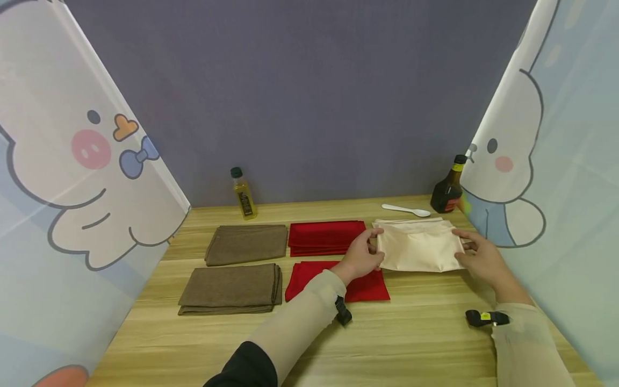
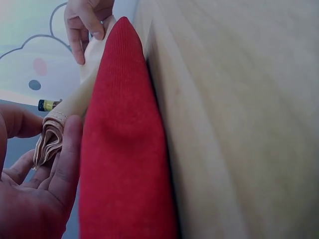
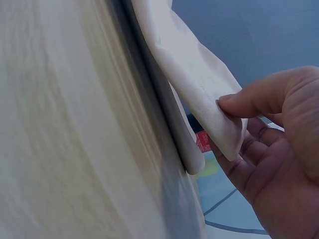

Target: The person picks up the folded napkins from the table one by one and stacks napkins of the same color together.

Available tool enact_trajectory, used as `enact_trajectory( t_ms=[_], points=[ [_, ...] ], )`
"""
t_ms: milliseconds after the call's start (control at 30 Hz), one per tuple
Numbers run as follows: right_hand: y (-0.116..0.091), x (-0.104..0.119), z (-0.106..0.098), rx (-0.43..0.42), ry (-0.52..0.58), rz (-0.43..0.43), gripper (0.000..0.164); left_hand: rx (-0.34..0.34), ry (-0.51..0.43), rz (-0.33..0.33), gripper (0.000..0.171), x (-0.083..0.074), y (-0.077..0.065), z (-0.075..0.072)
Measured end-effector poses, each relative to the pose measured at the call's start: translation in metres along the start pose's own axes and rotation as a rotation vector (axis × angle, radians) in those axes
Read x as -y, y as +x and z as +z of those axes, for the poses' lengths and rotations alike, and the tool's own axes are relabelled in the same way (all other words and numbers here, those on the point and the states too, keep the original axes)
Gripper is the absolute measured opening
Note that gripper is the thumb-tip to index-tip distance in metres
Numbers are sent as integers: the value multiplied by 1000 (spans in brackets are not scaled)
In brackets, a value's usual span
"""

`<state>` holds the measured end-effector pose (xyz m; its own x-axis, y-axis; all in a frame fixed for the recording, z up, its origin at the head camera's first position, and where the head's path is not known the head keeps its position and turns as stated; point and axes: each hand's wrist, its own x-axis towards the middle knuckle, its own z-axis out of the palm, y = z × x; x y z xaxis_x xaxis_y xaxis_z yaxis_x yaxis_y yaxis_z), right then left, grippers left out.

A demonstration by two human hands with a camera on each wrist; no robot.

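A folded cream cloth napkin [image 1: 420, 248] is stretched between both hands at the right of the table. My left hand [image 1: 361, 257] pinches its left end; the layered folds show between thumb and fingers in the left wrist view. At the right end, my right hand [image 1: 486, 263] pinches a corner, thumb on top and fingers beneath. Another folded cream napkin [image 3: 192, 158] lies on the table under the held one, mostly covered by it. Two folded red napkins, a back one [image 1: 326, 236] and a front one [image 1: 367, 287], lie left of the cream pair, the front one partly behind my left forearm.
Two folded brown napkins, a back one [image 1: 249, 244] and a front one [image 1: 229, 287], lie at the left. Along the back stand an oil bottle [image 1: 244, 196] and a dark sauce bottle [image 1: 447, 188], with a white spoon [image 1: 406, 209] near the latter. Printed curtains flank the table.
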<state>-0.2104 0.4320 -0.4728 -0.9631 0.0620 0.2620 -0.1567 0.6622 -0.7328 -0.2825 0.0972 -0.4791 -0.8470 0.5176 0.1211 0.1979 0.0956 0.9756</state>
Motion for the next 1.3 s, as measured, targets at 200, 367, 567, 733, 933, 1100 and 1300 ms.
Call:
enact_trajectory(
  t_ms=[200,367,567,733,933,1100,1300],
  points=[
    [3,3,-2,-9,-14,7,64,-5,-40,-22,59,-2,-1,1],
    [7,7,-3,-6,-23,-3,66,-26,-29,-17,59,-2,2,1],
    [14,8,-3,-30,-33,-15,66,-64,-6,7,50,-1,5,-1],
    [19,9,-2,-63,-58,2,65,-96,27,4,48,-2,4,-3],
    [25,11,2,-88,-24,20,64,-109,66,5,56,-2,3,-5],
    [28,7,5,-89,-9,44,64,-97,102,0,60,-1,4,-5],
    [37,3,8,-99,11,53,66,-156,134,2,57,1,8,-1]
  ],
)
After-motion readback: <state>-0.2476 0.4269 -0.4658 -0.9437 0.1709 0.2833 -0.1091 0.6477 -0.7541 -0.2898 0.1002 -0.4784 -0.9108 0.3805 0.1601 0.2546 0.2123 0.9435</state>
